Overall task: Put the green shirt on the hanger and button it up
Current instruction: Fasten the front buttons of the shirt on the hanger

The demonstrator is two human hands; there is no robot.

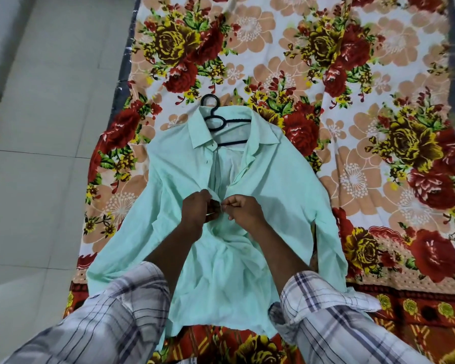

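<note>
The green shirt [273,195] lies flat on the floral sheet [378,74], with the hanger [222,124] already inside its far collar. Mid-chest, the left hand [196,207] pinches the left placket edge and the right hand [243,206] pinches the opposite edge (presumably a button), drawing them together to fasten.

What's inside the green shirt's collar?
A black plastic hanger: hook and middle bars show at the open collar. Its arm ends are hidden under the light green shirt.
</note>
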